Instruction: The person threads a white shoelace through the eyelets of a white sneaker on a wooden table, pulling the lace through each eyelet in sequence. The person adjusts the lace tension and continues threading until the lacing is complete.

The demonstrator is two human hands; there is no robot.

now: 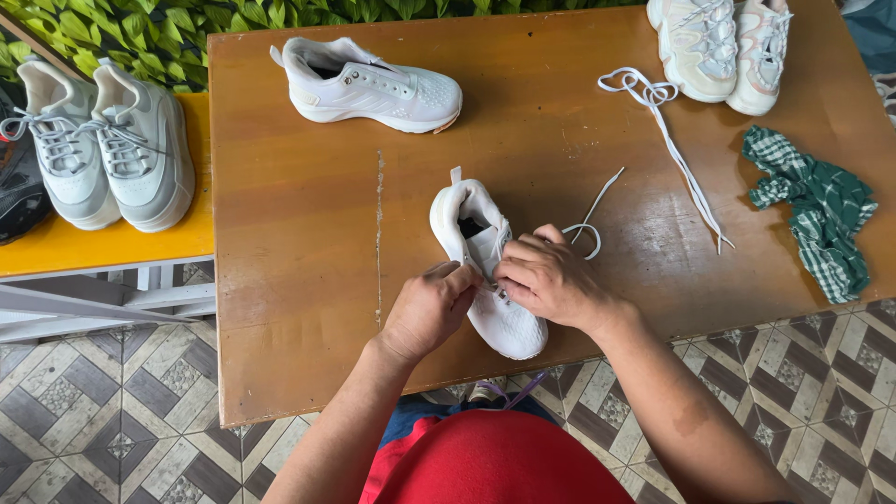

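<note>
Near the front edge of the wooden surface (pixel 299 233), a white sneaker (pixel 485 271) is shown lying with its heel pointed away from the person and its toe toward them. It is gripped from both sides over the lacing area. The left hand (pixel 429 308) is laid against the shoe's left flank, wrist bent slightly, fingers curled and pinched closed at the eyelets. The right hand (pixel 551 280) is arched over the tongue, knuckles raised, fingertips pressed together on the same spot, so that the two hands are brought nearly into contact. Both forearms are extended forward from the lower edge of the view, converging on the shoe. A white lace (pixel 590 219) is seen emerging from beneath the right hand, looped once and trailed away across the wood. A second, loose lace (pixel 674 149) is laid further right, well apart. Beyond it a green checked cloth (pixel 817 215) is crumpled near the right edge. A matching white sneaker (pixel 369 89) is placed on its side at the far side, and a cream pair (pixel 723 47) at the far right corner. A grey pair (pixel 103 145) is set on a yellow bench (pixel 103 247) to the left.
</note>
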